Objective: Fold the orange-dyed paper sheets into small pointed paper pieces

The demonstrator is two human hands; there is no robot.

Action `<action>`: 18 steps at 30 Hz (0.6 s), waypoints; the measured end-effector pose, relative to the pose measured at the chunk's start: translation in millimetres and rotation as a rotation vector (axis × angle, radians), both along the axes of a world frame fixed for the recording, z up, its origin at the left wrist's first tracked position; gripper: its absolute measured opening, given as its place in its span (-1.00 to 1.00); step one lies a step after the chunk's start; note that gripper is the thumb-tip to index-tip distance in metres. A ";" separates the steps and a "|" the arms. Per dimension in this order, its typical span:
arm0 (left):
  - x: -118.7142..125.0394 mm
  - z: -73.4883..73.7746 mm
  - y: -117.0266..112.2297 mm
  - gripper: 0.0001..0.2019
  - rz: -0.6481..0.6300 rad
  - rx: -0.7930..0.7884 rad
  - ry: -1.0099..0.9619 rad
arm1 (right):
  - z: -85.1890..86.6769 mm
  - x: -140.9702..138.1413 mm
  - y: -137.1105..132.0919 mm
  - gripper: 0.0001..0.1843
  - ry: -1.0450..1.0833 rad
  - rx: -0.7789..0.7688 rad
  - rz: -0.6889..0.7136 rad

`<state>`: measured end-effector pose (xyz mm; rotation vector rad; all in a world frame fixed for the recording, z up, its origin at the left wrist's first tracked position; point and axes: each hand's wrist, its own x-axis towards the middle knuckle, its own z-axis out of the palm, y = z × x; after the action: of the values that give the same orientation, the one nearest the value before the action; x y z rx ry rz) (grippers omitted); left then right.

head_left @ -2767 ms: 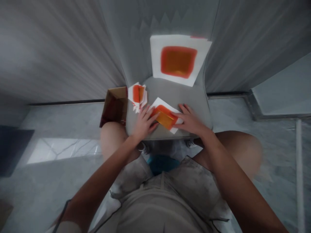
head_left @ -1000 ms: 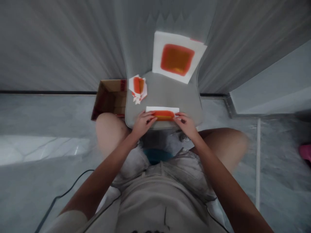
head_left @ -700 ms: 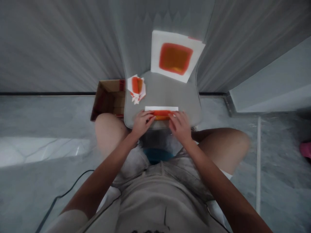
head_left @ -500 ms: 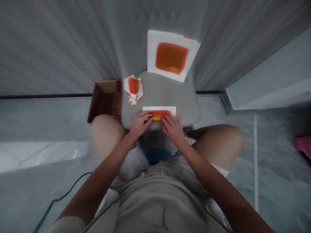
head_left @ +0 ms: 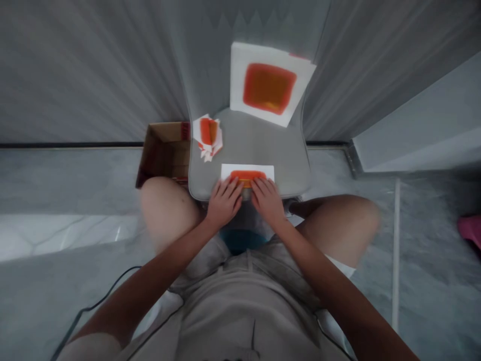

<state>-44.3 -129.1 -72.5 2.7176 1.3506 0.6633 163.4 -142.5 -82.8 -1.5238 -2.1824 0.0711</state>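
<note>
A folded white paper [head_left: 248,171] with an orange patch lies at the front edge of a grey chair seat [head_left: 259,145]. My left hand [head_left: 224,202] and my right hand [head_left: 266,200] press on its near edge, side by side, and cover its lower part. Beyond them sits a small pile of white paper pieces [head_left: 207,138] with orange marks. A larger white sheet with an orange square [head_left: 269,88] leans against the chair back.
A brown cardboard box [head_left: 163,154] stands just left of the seat, partly behind my left knee [head_left: 169,205]. My right knee [head_left: 345,220] lies to the right. A black cable [head_left: 93,303] runs over the grey marble floor, and a pink object [head_left: 470,231] sits at the far right.
The slanted paper now lies square to the seat edge in a narrower fold. My right hand has moved left beside my left hand, and both now lie over the paper's near edge.
</note>
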 end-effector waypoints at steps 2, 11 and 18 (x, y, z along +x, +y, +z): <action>-0.9 -1.3 -0.5 -0.48 0.006 -0.006 0.009 | 0.1 -1.1 -1.6 -0.48 0.001 0.000 -0.011; -0.5 -1.2 -0.1 -0.49 0.020 -0.026 0.034 | -2.3 -4.3 -7.0 -0.41 -0.031 -0.056 -0.040; -0.6 -1.3 0.6 -0.48 0.020 -0.064 0.023 | -5.8 -5.3 -10.4 -0.34 -0.039 -0.071 -0.043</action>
<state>-44.9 -128.6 -73.8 2.6737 1.3802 0.5812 158.1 -152.9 -88.5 -1.6235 -2.1972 0.1065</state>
